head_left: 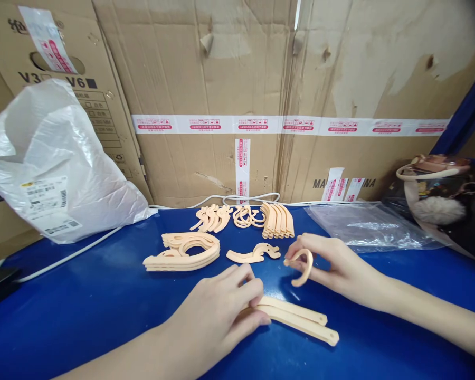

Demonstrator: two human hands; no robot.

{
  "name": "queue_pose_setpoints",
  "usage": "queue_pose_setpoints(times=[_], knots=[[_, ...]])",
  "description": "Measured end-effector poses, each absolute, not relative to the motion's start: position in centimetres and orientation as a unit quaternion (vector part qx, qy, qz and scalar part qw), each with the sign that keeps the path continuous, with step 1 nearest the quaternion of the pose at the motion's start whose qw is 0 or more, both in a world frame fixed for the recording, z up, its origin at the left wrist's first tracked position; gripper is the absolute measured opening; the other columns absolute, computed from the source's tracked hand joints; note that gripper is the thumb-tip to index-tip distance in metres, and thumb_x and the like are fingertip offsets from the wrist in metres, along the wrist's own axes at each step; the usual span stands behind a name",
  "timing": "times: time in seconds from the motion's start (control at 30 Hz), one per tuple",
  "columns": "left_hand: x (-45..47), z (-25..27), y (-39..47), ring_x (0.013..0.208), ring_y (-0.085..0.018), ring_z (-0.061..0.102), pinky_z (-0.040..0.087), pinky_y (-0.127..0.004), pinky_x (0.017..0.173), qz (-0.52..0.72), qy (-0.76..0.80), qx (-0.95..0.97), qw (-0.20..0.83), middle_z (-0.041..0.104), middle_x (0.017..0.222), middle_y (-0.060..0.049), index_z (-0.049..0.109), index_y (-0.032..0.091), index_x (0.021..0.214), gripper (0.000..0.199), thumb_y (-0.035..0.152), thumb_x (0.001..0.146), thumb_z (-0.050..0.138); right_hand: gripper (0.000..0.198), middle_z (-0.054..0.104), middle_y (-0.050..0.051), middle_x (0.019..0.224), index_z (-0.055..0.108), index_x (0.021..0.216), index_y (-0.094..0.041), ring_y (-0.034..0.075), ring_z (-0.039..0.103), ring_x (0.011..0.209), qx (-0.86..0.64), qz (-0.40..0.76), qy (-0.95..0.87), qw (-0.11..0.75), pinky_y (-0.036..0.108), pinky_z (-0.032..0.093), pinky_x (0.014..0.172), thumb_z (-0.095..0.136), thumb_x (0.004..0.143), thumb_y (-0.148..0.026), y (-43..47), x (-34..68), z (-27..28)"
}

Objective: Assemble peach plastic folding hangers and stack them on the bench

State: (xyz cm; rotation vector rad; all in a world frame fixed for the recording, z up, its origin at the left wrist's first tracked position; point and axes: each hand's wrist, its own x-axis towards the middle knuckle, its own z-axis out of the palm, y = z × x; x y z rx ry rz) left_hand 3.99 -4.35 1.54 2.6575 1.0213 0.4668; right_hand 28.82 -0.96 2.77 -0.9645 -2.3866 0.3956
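My left hand [229,311] is closed, thumb and fingers pinching one end of two long beige plastic hanger arms [301,316]. The arms stretch to the right, close to the blue table top, with small holes at their far ends; my fingers hide the near ends. Held up between the thumb and fingers of my right hand [320,261] is a curved beige hook [306,269]. A beige piece shaped like an animal's head and neck [255,254] lies just beyond, between the two hands. Left of it sits a stack of beige hanger frames [182,256].
Several beige head-shaped pieces [211,217], loose hooks [245,216] and a row of hanger arms [277,220] lie at the back. Cardboard [206,169] walls off the table. A white bag [63,163] stands left, a clear plastic bag [364,224] and a handbag [439,206] right.
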Motion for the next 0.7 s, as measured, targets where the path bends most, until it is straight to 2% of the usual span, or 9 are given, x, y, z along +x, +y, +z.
queue_pose_setpoints(times=[0.1,0.17,0.37,0.57,0.63,0.7], knots=[[4.1,1.5,-4.5,0.072,-0.013,0.050,0.033,-0.023,0.059,0.167,0.364,0.905,0.141,0.051,0.087,0.002,0.046,0.021,0.081,0.014,0.029,0.090,0.053,0.023,0.065,0.002,0.082,0.062,0.088,-0.018,0.013,0.059,0.071,-0.369,0.410,-0.771,0.318,0.027,0.047,0.067,0.055,0.089,-0.040,-0.9,27.9,1.6],[4.2,1.6,-4.6,0.071,-0.012,0.050,0.033,-0.023,0.058,0.164,0.365,0.905,0.147,0.051,0.088,0.003,0.046,0.021,0.080,0.015,0.029,0.090,0.053,0.028,0.062,0.001,0.075,0.062,0.086,-0.016,0.011,0.056,0.065,-0.362,0.489,-0.724,0.326,0.024,0.045,0.062,0.057,0.087,-0.043,-0.7,27.6,0.9],[4.3,1.5,-4.8,0.076,-0.014,0.051,0.034,-0.024,0.060,0.168,0.329,0.920,0.130,0.052,0.092,0.001,0.048,0.020,0.075,0.024,0.038,0.084,0.060,0.032,0.057,-0.001,0.068,0.063,0.084,-0.015,0.009,0.050,0.060,-0.363,0.520,-0.707,0.314,0.021,0.039,0.054,0.061,0.083,-0.047,0.0,27.5,0.2],[4.4,0.6,-4.9,0.077,-0.015,0.052,0.034,-0.023,0.056,0.225,0.297,0.918,0.135,0.055,0.089,0.000,0.047,0.021,0.072,0.012,0.021,0.075,0.058,0.033,0.057,-0.001,0.070,0.063,0.082,-0.015,0.010,0.050,0.062,-0.365,0.522,-0.705,0.313,0.023,0.039,0.058,0.061,0.083,-0.048,-0.2,27.4,0.3],[4.5,0.8,-4.8,0.078,-0.016,0.052,0.036,-0.023,0.058,0.259,0.315,0.897,0.171,0.057,0.090,-0.001,0.048,0.020,0.072,0.010,0.020,0.075,0.058,0.032,0.057,-0.001,0.070,0.063,0.082,-0.015,0.010,0.050,0.062,-0.362,0.523,-0.706,0.312,0.023,0.039,0.058,0.061,0.084,-0.047,-0.2,27.4,0.2],[4.6,1.3,-4.6,0.072,-0.014,0.050,0.036,-0.024,0.059,0.287,0.365,0.848,0.256,0.057,0.085,0.000,0.051,0.020,0.073,0.010,0.025,0.078,0.059,0.032,0.057,-0.001,0.069,0.063,0.082,-0.014,0.009,0.050,0.061,-0.361,0.529,-0.703,0.310,0.023,0.038,0.057,0.061,0.083,-0.046,-0.1,27.5,0.2]])
